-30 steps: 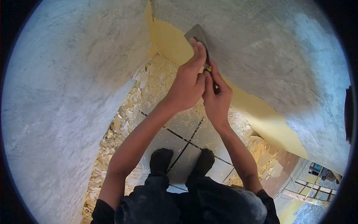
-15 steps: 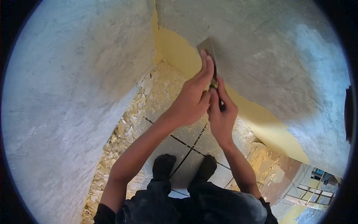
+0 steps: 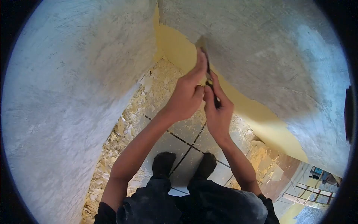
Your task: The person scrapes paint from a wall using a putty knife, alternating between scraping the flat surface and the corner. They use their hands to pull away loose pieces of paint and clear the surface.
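A wide-bladed scraper (image 3: 201, 42) meets the right wall (image 3: 261, 56) where the grey surface borders a yellow painted strip (image 3: 179, 44). My right hand (image 3: 219, 108) is wrapped round its dark handle, just below the blade. Against the blade lie the outstretched fingers of my left hand (image 3: 188, 89), pressing near its upper part; its thumb side is close to the handle. The blade is seen nearly edge-on and is partly hidden by my left fingers.
The left wall (image 3: 74, 93) is grey and rough. Yellow paint flakes (image 3: 108, 160) cover the tiled floor (image 3: 182, 130) along the walls. My feet (image 3: 164, 163) stand on the tiles. A metal rack (image 3: 313, 192) shows at the lower right.
Both hands and the scraper have shifted slightly left. The blade has turned and now shows more edge-on.
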`<act>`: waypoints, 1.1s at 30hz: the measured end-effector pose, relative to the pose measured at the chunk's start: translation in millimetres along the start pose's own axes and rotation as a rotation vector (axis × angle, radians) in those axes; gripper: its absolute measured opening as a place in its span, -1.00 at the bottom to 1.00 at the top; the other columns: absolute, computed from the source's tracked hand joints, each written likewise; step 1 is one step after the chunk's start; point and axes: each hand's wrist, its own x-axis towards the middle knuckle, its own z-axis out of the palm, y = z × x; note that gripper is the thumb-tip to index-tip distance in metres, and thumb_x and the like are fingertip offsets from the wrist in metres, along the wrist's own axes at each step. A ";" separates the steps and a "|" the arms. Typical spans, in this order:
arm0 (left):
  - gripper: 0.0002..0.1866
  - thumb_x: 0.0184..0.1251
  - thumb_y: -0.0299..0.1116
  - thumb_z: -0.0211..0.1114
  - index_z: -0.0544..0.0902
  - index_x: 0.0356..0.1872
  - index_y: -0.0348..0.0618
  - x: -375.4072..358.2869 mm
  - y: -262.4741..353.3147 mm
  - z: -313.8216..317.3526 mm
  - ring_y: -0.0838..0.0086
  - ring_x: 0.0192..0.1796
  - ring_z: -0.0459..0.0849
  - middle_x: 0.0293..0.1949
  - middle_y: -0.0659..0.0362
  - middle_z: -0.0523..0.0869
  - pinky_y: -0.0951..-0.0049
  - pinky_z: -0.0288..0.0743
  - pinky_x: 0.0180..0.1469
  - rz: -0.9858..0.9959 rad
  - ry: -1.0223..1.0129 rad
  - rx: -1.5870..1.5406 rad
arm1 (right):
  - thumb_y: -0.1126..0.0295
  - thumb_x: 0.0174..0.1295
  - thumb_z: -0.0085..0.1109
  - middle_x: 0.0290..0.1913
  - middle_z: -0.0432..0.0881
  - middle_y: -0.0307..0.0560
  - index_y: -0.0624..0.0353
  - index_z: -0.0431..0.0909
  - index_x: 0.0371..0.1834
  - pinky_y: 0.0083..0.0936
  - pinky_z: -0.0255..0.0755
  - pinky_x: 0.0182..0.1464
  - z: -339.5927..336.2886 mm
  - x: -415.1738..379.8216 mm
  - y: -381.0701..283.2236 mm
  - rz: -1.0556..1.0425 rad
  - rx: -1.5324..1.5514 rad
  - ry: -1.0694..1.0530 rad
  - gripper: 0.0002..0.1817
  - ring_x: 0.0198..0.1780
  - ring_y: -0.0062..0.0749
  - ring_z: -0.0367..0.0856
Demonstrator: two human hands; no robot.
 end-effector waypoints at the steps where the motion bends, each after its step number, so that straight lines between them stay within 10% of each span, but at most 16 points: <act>1: -0.22 0.16 -0.72 -0.06 -0.03 0.48 -0.42 5.5 -2.3 1.5 -0.08 0.54 -0.02 0.49 -0.35 -0.06 0.24 0.01 0.51 0.000 0.006 0.003 | 0.48 0.37 0.11 0.01 0.70 0.09 0.14 0.48 0.30 -0.52 0.46 0.01 -1.2 -2.2 0.8 -0.008 -0.013 0.030 -0.58 -0.15 -0.48 0.60; 17: -0.24 0.17 -0.73 -0.07 0.01 0.48 -0.40 4.2 2.6 -3.7 0.02 0.55 0.01 0.50 -0.26 0.06 0.34 0.04 0.50 -0.032 0.109 -0.084 | 0.45 0.39 0.11 -0.03 0.72 -0.01 0.16 0.47 0.32 -0.58 0.48 -0.10 4.7 6.8 -10.6 -0.160 -0.114 -0.019 -0.58 -0.22 -0.63 0.51; 33: -0.44 0.39 -0.58 0.11 0.32 0.43 -0.16 -25.2 -7.9 4.0 0.33 0.40 0.41 0.39 0.12 0.43 0.32 0.42 0.29 -0.299 0.192 -0.317 | 0.20 0.42 0.11 -0.43 0.47 -0.31 0.11 0.22 0.50 -0.68 0.23 -0.53 -90.9 11.6 -68.0 0.452 -0.075 -0.576 -0.38 -0.58 -0.75 0.29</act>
